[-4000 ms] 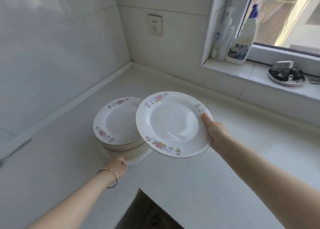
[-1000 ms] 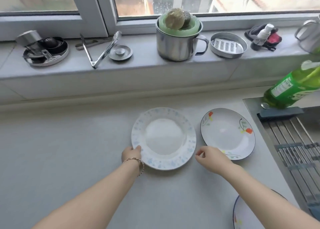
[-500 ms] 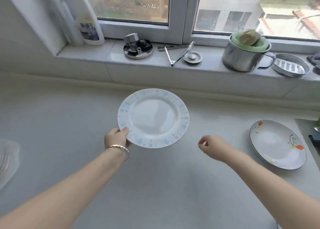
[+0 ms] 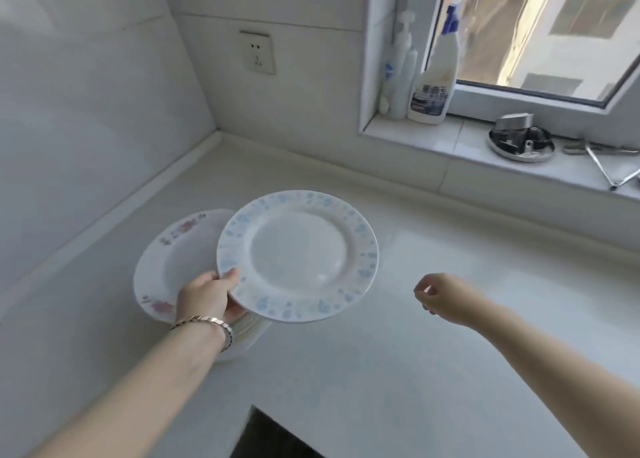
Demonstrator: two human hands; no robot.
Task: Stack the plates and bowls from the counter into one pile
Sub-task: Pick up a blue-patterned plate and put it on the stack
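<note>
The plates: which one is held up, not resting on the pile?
The blue-speckled plate, gripped at its edge by the left hand. The pink-flowered plate lies on top of the pile.

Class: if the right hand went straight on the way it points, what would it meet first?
Likely the right hand would meet the blue-speckled plate held by the left hand, though depth is unclear.

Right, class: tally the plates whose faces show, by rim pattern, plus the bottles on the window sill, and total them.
Blue-speckled plate: 1, gripped by the left hand
Pink-flowered plate: 1, topping the pile
Pump bottle: 1
Spray bottle: 1
Total: 4
Anything lower in the pile shows only as edges, so it is not counted.
</note>
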